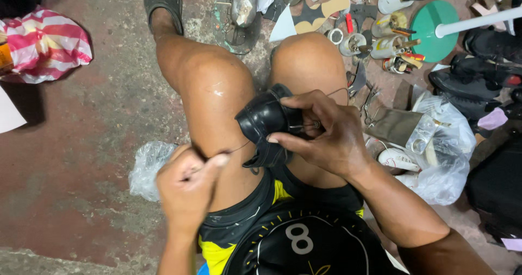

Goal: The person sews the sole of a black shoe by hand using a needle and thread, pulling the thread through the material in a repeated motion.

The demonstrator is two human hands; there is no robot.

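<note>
Right hand [326, 136] clamps glossy black leather shoe [266, 120] | left hand [187, 180] pinches taut thin thread [239, 147] | risk: thread may snap from overpull

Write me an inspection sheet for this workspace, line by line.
Surface: worn reddish concrete floor, stained and patchy.
Job's things: black shoe held between the knees; a thin thread runs from it to the left hand.
Clutter: small cans, scissors, cut sole pieces and a clear plastic bag on the right; a striped bag on the left.
Grippers: left hand closed on the thread, blurred; right hand grips the shoe.
Cables: nothing seen.
Surroundings: green round base with a white pole, dark shoes at the right edge, a sandalled foot at the top.
</note>
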